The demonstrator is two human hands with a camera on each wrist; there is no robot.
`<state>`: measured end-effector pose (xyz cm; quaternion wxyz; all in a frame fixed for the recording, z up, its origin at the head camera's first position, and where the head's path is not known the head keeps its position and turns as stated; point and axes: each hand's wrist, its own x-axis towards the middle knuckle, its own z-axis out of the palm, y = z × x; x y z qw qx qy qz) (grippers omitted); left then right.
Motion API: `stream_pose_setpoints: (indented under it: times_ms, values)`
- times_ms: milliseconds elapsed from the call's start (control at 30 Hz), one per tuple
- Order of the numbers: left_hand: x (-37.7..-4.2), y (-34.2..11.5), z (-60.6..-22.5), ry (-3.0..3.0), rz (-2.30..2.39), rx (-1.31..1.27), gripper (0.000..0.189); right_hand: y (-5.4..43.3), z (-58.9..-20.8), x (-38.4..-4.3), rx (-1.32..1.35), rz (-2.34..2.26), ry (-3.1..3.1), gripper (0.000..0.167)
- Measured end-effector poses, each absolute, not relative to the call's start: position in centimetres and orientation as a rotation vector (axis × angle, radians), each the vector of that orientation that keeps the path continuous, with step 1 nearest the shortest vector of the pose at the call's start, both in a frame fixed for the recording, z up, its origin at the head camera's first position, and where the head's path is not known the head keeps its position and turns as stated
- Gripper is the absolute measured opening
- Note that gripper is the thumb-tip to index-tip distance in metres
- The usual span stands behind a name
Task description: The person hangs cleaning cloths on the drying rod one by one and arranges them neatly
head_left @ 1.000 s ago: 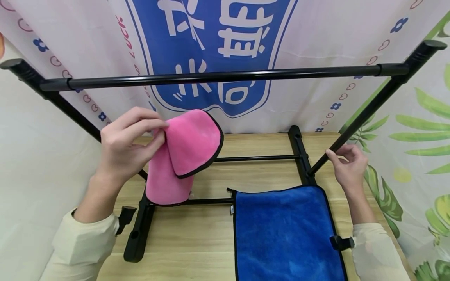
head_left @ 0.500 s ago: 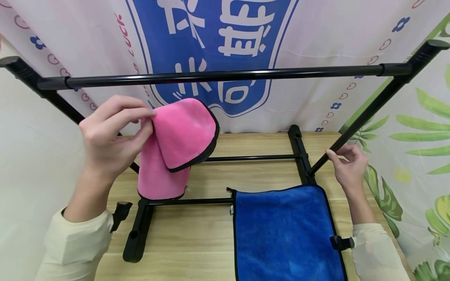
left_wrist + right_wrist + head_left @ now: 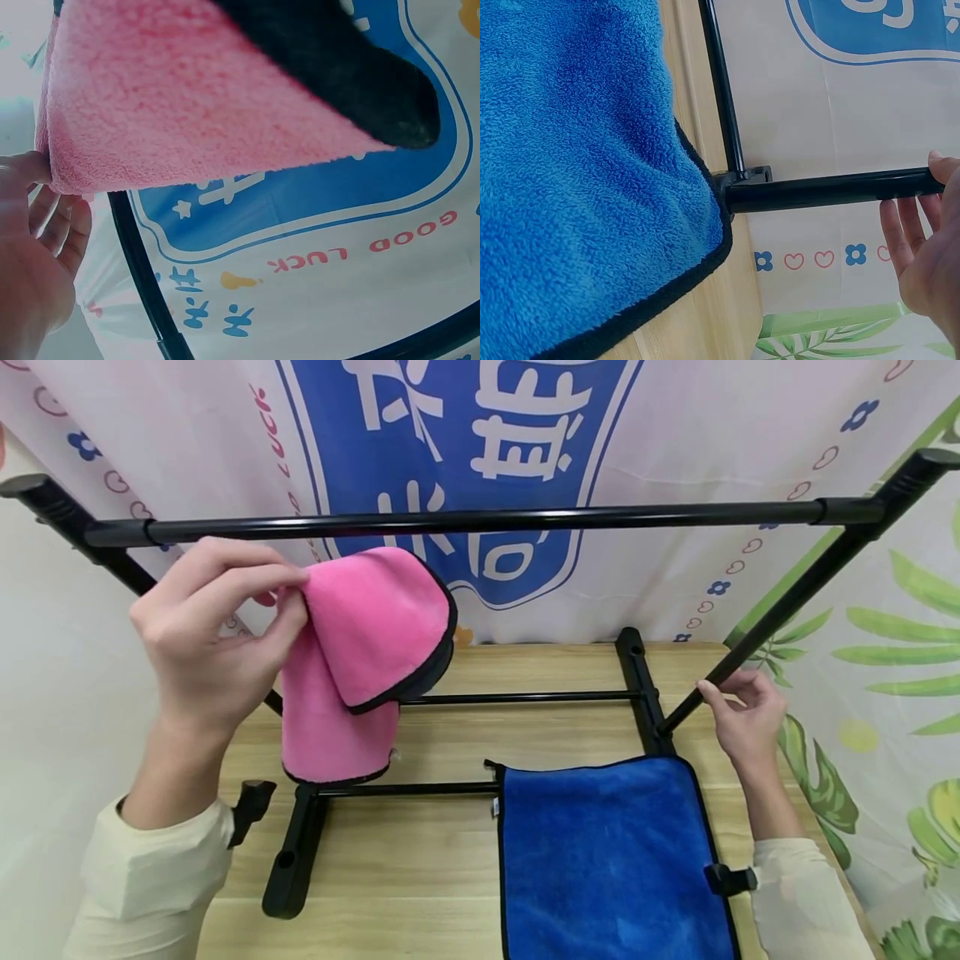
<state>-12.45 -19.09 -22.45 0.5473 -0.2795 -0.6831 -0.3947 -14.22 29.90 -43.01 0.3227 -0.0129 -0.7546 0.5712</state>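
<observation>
My left hand [image 3: 217, 627] pinches a folded pink towel [image 3: 382, 618] with black edging between thumb and fingers. The towel hangs from the fingertips just below the rack's top bar [image 3: 480, 520], toward its left end. In the left wrist view the pink cloth [image 3: 172, 97] spreads from the thumb, and its dark underside shows at one flap. On the other side my right hand [image 3: 742, 710] grips the right upright of the black rack [image 3: 780, 602] low down, thumb in front and fingers behind. The right wrist view shows these fingers around the tube [image 3: 817, 191].
A blue towel [image 3: 607, 852] with black edging lies at the front right, its far edge over the rack's lower front bar [image 3: 442, 790]. The rack's feet [image 3: 288, 868] stand on a wooden table [image 3: 375, 877]. A printed curtain [image 3: 675, 443] hangs behind.
My left hand has moved left and up with the pink towel, closer to the top bar. The right hand has kept its place on the upright.
</observation>
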Motion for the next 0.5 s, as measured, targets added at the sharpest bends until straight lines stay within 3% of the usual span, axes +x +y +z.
stream_pose_setpoints:
  times_ms: [500]
  values:
    - [-13.6, -19.7, -21.2, -1.652, -0.899, -0.492, 0.011, 29.9, -43.0, -14.1, -0.040, 1.479, -1.978, 0.022]
